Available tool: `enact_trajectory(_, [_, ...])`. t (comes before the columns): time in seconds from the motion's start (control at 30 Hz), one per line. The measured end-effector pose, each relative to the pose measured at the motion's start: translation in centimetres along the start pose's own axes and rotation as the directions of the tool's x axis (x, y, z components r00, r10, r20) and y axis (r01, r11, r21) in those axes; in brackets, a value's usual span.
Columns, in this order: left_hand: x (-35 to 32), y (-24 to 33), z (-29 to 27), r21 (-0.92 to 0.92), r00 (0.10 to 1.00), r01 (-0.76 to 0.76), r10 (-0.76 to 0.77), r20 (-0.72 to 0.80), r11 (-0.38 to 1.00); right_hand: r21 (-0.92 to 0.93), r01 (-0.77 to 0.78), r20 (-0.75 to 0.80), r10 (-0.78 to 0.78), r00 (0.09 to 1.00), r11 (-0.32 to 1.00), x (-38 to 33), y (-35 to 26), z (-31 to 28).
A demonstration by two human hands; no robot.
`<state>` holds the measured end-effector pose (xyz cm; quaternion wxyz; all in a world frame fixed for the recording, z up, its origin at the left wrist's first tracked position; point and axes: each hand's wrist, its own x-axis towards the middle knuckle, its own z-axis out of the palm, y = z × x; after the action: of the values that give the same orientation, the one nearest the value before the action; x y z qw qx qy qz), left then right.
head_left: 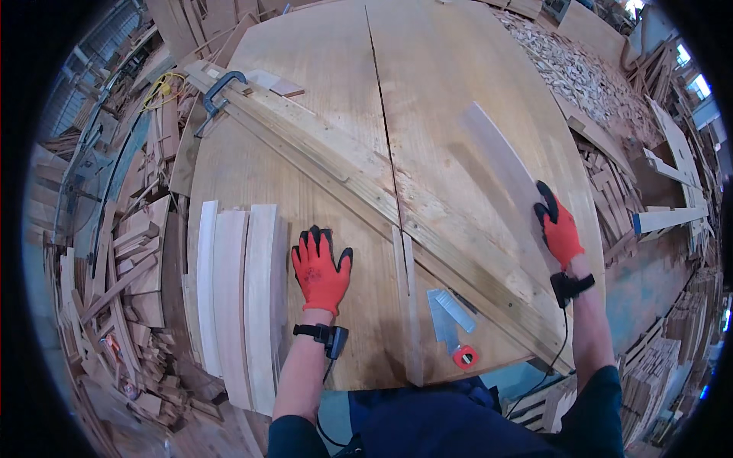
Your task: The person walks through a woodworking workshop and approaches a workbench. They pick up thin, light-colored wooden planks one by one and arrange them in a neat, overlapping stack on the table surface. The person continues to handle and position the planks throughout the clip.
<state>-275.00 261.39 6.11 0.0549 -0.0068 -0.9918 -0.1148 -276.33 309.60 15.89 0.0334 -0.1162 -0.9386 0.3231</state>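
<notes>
Plank (500,164) gripped by right hand (560,229); left hand (321,267) lies spread flat on workbench (321,53) amid offcuts (114,252).

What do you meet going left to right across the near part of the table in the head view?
Stack of pale boards → left hand, flat on the table → narrow upright strip → metal square → red tape measure → right hand, holding a thin pale board.
</notes>
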Motion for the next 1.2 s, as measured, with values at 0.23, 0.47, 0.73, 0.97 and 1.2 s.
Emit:
enact_trajectory(0.23, [0.6, 0.5, -1.1, -0.042, 1.0, -0.005, 0.005, -0.018, 0.999, -0.155, 0.122, 0.187, -0.092, 0.978, 0.98, 6.7, -2.5, 8.7])
enact_trajectory(0.47, [0.4, 0.2, -0.8, -0.032, 0.999, 0.001, -0.003, -0.037, 0.999, -0.298, 0.194, 0.166, -0.149, 0.975, 0.935, 3.7, -7.5, 12.8])
enact_trajectory(0.73, [0.6, 0.1, -0.8, -0.05, 1.0, 0.015, -0.016, -0.022, 0.999, -0.379, 0.171, 0.154, -0.12, 0.981, 0.909, 3.9, -7.0, 12.9])
enact_trajectory(0.97, [0.7, 0.3, -1.0, -0.048, 0.999, 0.025, -0.027, -0.035, 0.999, -0.44, 0.205, 0.182, -0.137, 0.974, 0.874, 4.3, -7.2, 13.0])
enact_trajectory(1.2, [1.6, -0.6, -0.5, -0.027, 0.998, 0.009, -0.01, -0.067, 1.0, -0.523, 0.213, 0.138, -0.165, 0.977, 0.825, 3.6, -8.1, 14.4])
